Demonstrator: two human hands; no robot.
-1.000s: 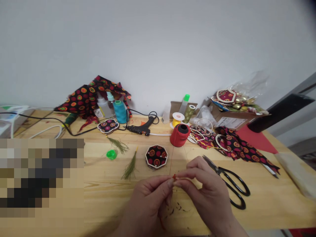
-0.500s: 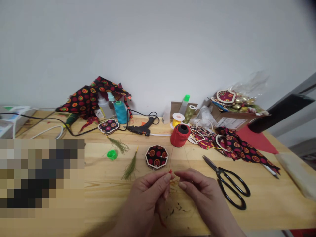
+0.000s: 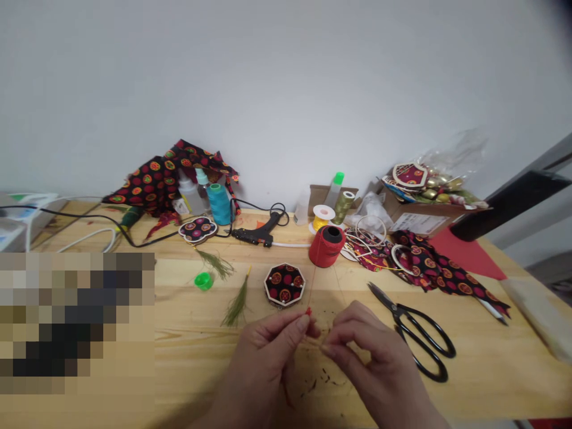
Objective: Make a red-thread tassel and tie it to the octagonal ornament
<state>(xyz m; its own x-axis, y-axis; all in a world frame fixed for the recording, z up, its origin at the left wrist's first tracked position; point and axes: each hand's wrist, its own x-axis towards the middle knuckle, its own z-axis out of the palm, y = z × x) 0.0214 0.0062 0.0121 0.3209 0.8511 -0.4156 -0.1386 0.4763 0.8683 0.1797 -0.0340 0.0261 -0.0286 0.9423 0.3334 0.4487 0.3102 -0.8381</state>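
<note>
At lower centre, the left hand pinches a small red bundle; the right hand has its fingertips together, perhaps on thread too fine to confirm. Fine threadwork seems in hand, calling for a steady left pinch. Mid-frame, a red thread cone stands on the wooden table, before a pale wall.

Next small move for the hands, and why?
Probably bring the right hand to the small red piece: the left hand pinches it with its end exposed, the right sits apart, and red thread runs from the red thread cone toward it.
</note>
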